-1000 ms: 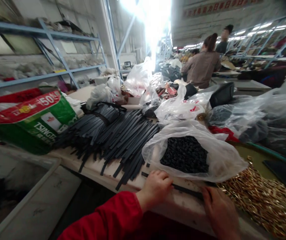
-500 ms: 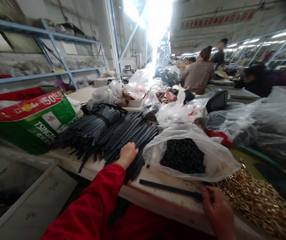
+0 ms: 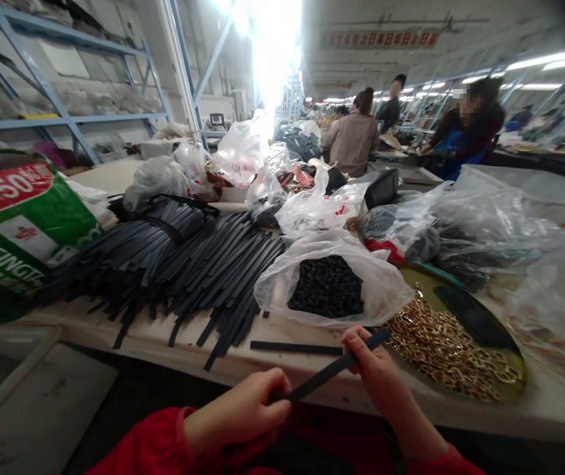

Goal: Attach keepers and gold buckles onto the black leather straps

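Observation:
A black strap [image 3: 319, 377] is stretched between my two hands, in front of the table's edge. My left hand [image 3: 247, 406] pinches its lower end between thumb and fingers. Closer to its upper end, my right hand [image 3: 371, 366] grips the same strap. Another black strip [image 3: 295, 347] lies flat on the table just behind it. To the left, many loose black strips [image 3: 227, 270] are spread in a pile, beside a tied bundle [image 3: 128, 251]. Behind my right hand sits an open plastic bag [image 3: 388, 290] of small black pieces [image 3: 329, 285].
A round tray [image 3: 514, 359] of gold metal buckles [image 3: 445, 346] stands at the right, with a dark flat piece [image 3: 475, 316] in it. A green and red carton [image 3: 29, 231] is on the left. Clear plastic bags [image 3: 242, 148] crowd the back. Several people work farther off.
My left hand has left the strip pile and come down toward me, now on a strap. My right hand has moved in and shares that strap. The view has swung right.

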`<state>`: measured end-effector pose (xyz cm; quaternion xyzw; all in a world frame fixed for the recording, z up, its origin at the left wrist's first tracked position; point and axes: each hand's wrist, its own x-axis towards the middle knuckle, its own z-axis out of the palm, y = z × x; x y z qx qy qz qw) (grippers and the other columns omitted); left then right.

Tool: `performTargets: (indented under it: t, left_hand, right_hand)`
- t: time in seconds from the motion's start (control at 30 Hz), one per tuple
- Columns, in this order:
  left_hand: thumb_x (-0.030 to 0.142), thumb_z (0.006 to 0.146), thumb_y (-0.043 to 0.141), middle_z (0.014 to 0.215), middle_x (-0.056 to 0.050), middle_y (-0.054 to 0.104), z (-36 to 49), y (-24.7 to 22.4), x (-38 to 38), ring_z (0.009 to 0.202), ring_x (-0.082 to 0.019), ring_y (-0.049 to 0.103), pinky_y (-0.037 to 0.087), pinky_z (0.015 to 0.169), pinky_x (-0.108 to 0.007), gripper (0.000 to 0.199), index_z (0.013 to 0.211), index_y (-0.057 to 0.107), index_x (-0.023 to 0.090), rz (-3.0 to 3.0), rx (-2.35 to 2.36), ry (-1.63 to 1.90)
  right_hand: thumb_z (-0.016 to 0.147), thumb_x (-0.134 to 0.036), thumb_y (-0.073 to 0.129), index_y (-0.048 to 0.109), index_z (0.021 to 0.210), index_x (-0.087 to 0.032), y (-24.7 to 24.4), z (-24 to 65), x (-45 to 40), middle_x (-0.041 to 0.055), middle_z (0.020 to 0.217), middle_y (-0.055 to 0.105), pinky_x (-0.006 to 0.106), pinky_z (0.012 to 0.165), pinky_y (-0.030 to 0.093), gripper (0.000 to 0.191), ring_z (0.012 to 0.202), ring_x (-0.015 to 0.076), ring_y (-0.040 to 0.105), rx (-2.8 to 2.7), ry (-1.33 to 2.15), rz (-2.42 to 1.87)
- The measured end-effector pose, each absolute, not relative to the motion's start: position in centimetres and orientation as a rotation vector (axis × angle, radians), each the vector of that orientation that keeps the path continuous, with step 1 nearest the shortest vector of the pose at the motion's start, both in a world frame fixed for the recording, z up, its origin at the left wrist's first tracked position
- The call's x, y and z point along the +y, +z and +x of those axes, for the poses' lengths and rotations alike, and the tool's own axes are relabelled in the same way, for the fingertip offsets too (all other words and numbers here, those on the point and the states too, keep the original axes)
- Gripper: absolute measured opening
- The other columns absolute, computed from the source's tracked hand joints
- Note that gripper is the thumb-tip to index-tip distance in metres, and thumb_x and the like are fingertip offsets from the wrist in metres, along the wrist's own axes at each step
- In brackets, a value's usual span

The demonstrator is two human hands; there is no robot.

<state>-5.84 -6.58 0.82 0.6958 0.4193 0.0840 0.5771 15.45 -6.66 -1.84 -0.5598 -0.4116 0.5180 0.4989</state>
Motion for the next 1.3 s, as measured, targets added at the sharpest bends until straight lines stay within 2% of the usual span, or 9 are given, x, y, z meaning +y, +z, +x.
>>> performTargets:
  t: [0.07, 0.17, 0.23, 0.37, 0.57, 0.7, 0.83, 1.13, 1.3]
  left_hand:
    - [0.026, 0.076, 0.042, 0.065, 0.003, 0.055, -4.1, 0.6, -6.1, 0.049, -0.008, 0.049, 0.034, 0.044, -0.018, 0.015, 0.087, 0.048, 0.017, 1.327, 0.879, 0.189]
    - [0.026, 0.077, 0.04, 0.067, 0.002, 0.057, -1.6, 0.8, -4.3, 0.043, -0.005, 0.048, 0.034, 0.04, -0.016, 0.019, 0.091, 0.047, 0.016, 1.046, 0.852, 0.298]
    - [0.022, 0.075, 0.043, 0.069, 0.001, 0.058, -0.6, 1.0, -3.2, 0.044, -0.004, 0.049, 0.034, 0.039, -0.014, 0.019, 0.092, 0.048, 0.015, 0.939, 0.899, 0.361]
    - [0.02, 0.073, 0.049, 0.073, 0.0, 0.059, -0.1, 0.9, -1.9, 0.052, -0.006, 0.054, 0.038, 0.041, -0.014, 0.022, 0.093, 0.048, 0.014, 0.799, 0.949, 0.396]
    - [0.018, 0.073, 0.049, 0.076, -0.002, 0.059, -0.2, 0.1, -1.0, 0.056, -0.007, 0.057, 0.041, 0.042, -0.015, 0.024, 0.097, 0.05, 0.013, 0.719, 0.959, 0.411]
    - [0.017, 0.073, 0.049, 0.075, -0.002, 0.06, -0.2, -0.3, -0.8, 0.056, -0.008, 0.057, 0.041, 0.042, -0.015, 0.025, 0.098, 0.05, 0.013, 0.684, 0.946, 0.417]
    - [0.016, 0.071, 0.05, 0.075, -0.002, 0.06, -0.4, -0.3, -1.1, 0.055, -0.007, 0.057, 0.041, 0.043, -0.015, 0.026, 0.096, 0.051, 0.013, 0.67, 0.948, 0.409]
    - [0.016, 0.071, 0.047, 0.08, -0.003, 0.061, -0.4, 1.1, -2.8, 0.052, -0.005, 0.054, 0.034, 0.039, -0.012, 0.029, 0.099, 0.053, 0.014, 0.774, 0.885, 0.358]
    - [0.014, 0.072, 0.042, 0.081, -0.003, 0.06, 0.0, 1.2, -4.1, 0.05, -0.005, 0.052, 0.034, 0.039, -0.014, 0.03, 0.099, 0.054, 0.014, 0.964, 0.806, 0.241]
  right_hand:
    - [0.071, -0.056, 0.053, 0.047, 0.063, -0.019, -2.0, 15.1, -6.4, -0.0073, 0.048, 0.036, 0.02, 0.041, 0.025, 0.038, 0.042, 0.0062, 0.033, -1.132, 1.329, -1.395]
    - [0.072, -0.059, 0.048, 0.052, 0.077, -0.019, -2.1, 16.0, -4.9, -0.0063, 0.051, 0.042, 0.021, 0.043, 0.031, 0.04, 0.044, 0.0084, 0.038, -1.274, 1.343, -1.398]
    - [0.078, -0.056, 0.04, 0.052, 0.091, -0.018, -2.0, 17.9, -3.0, -0.0025, 0.059, 0.05, 0.025, 0.049, 0.038, 0.042, 0.051, 0.0118, 0.046, -1.341, 1.088, -1.513]
    - [0.082, -0.037, 0.042, 0.055, 0.088, -0.017, -2.2, 21.3, 1.5, 0.0076, 0.086, 0.06, 0.031, 0.069, 0.041, 0.024, 0.077, 0.0197, 0.057, -1.784, 0.32, -1.927]
    - [0.079, -0.027, 0.048, 0.056, 0.089, -0.016, -3.8, 20.4, 4.4, 0.0119, 0.082, 0.061, 0.031, 0.055, 0.038, 0.017, 0.071, 0.026, 0.061, -2.251, -0.052, -2.26]
    - [0.079, -0.018, 0.045, 0.057, 0.096, -0.016, -4.2, 20.5, 4.5, 0.0119, 0.081, 0.062, 0.031, 0.058, 0.039, 0.021, 0.072, 0.0248, 0.061, -2.292, 0.008, -2.213]
    - [0.082, -0.02, 0.041, 0.054, 0.107, -0.015, -3.8, 21.6, 3.9, 0.0121, 0.097, 0.06, 0.032, 0.067, 0.042, 0.028, 0.079, 0.0212, 0.059, -2.113, 0.126, -2.061]
    - [0.066, -0.043, 0.065, 0.057, 0.101, -0.021, -1.3, 19.4, -3.5, -0.0024, 0.072, 0.059, 0.027, 0.065, 0.045, 0.043, 0.063, 0.011, 0.055, -0.927, 1.353, -1.514]
    - [0.055, -0.036, 0.075, 0.062, 0.091, -0.019, -1.5, 18.4, -5.7, -0.0027, 0.072, 0.061, 0.023, 0.057, 0.046, 0.042, 0.055, 0.0073, 0.054, -0.621, 1.536, -1.381]
